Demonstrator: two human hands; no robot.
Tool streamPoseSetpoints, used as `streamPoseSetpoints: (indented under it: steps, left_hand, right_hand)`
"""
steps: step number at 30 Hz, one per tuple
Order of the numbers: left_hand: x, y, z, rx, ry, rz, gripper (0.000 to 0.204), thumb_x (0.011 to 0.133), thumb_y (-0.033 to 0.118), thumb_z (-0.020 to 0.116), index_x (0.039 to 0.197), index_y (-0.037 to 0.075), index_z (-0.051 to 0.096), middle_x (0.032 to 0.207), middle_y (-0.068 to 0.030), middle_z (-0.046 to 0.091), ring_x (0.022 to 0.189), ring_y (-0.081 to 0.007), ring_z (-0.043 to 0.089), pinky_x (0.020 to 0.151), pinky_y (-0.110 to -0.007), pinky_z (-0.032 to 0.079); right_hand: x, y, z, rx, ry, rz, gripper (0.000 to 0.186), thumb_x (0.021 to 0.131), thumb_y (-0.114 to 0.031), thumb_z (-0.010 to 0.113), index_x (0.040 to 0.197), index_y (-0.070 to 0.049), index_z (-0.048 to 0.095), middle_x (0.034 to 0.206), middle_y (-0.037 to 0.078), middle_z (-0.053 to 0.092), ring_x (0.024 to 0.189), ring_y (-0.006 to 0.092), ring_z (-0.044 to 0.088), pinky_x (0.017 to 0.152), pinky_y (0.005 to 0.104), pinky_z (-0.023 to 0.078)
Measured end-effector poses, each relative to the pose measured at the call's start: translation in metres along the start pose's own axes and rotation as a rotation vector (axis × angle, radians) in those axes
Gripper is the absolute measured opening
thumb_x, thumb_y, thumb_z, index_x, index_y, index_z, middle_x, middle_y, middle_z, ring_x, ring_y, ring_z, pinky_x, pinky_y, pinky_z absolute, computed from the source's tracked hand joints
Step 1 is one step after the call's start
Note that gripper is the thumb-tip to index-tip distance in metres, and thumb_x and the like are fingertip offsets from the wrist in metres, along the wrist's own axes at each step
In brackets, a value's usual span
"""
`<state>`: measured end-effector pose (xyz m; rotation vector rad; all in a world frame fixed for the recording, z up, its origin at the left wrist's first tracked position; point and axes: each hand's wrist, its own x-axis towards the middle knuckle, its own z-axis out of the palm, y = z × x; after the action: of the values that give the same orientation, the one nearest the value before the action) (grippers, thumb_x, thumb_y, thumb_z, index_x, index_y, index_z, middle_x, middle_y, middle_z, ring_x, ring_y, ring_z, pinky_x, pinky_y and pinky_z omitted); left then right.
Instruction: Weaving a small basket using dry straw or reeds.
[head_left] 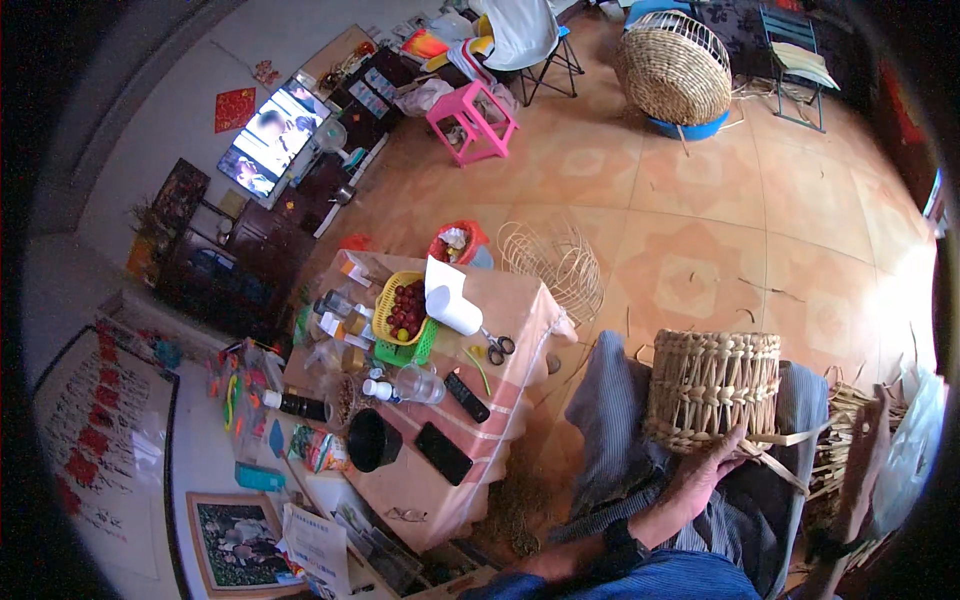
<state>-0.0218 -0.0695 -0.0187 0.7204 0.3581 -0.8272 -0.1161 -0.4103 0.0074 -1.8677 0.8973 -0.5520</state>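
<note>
A cylindrical woven straw basket, with braided bands at top and bottom and an openwork middle, rests over my lap, which is draped in grey striped cloth. My left hand grips its lower edge, where loose flat straw strips stick out. Off to the right, my right hand is raised beside a bundle of straw strips and a pale blue plastic bag. Its fingers are blurred and dim, so I cannot make out what, if anything, they hold.
A cloth-covered table at left bears fruit, bottles, scissors and remotes. Loose cane and a red-lined bin sit beyond it. Further back are a pink stool, folding chairs and a large woven basket. A television stands left.
</note>
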Motion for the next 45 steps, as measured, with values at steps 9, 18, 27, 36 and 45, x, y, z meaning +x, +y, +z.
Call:
streamPoseSetpoints:
  steps: [9,18,27,36,45]
  left_hand:
    - [-0.012,0.011,-0.004,0.023,-0.073,0.086,0.057,0.102,0.034,0.085,0.148,0.007,0.064,0.14,-0.0077,0.07,0.13,-0.02,0.064,0.118,-0.039,0.05]
    - [-0.032,0.0,-0.097,0.324,-0.034,0.021,0.066,0.106,0.043,0.076,0.157,0.008,0.055,0.154,-0.0117,0.063,0.144,-0.0298,0.058,0.125,-0.047,0.045]
    - [-0.029,0.015,-0.075,0.017,-0.149,0.145,0.097,0.097,0.03,0.089,0.173,0.014,0.03,0.172,-0.0076,0.043,0.157,-0.0287,0.046,0.129,-0.05,0.044]
    - [-0.036,0.024,-0.063,0.006,-0.061,0.141,0.099,0.095,0.027,0.091,0.173,0.018,0.031,0.17,-0.0049,0.047,0.155,-0.0281,0.049,0.126,-0.052,0.048]
    - [-0.031,0.024,-0.076,-0.119,-0.203,0.067,0.096,0.092,0.031,0.093,0.17,0.015,0.039,0.167,-0.0049,0.051,0.155,-0.0287,0.049,0.129,-0.054,0.044]
  right_hand:
    - [-0.082,-0.095,0.096,-0.42,-0.581,-0.612,0.025,0.088,-0.018,0.084,0.088,-0.005,0.062,0.077,0.012,0.059,0.072,0.0366,0.064,0.069,0.0462,0.051]
    - [-0.114,-0.11,0.095,-0.383,-0.804,-0.665,0.026,0.1,-0.02,0.075,0.093,-0.005,0.055,0.075,0.018,0.063,0.071,0.0418,0.07,0.061,0.0517,0.053]
    - [-0.136,-0.136,0.08,-0.343,-0.776,-0.659,0.014,0.099,-0.016,0.067,0.101,-0.006,0.057,0.077,0.014,0.066,0.066,0.0364,0.072,0.056,0.0476,0.056]
    - [-0.115,-0.131,0.028,-0.367,-0.773,-0.614,0.013,0.098,-0.014,0.076,0.093,-0.009,0.066,0.07,0.009,0.066,0.061,0.0279,0.071,0.056,0.0407,0.057]
    - [-0.091,-0.07,0.071,-0.398,-0.68,-0.575,0.023,0.101,-0.026,0.077,0.092,-0.008,0.066,0.072,0.014,0.069,0.067,0.0361,0.073,0.061,0.0463,0.055]
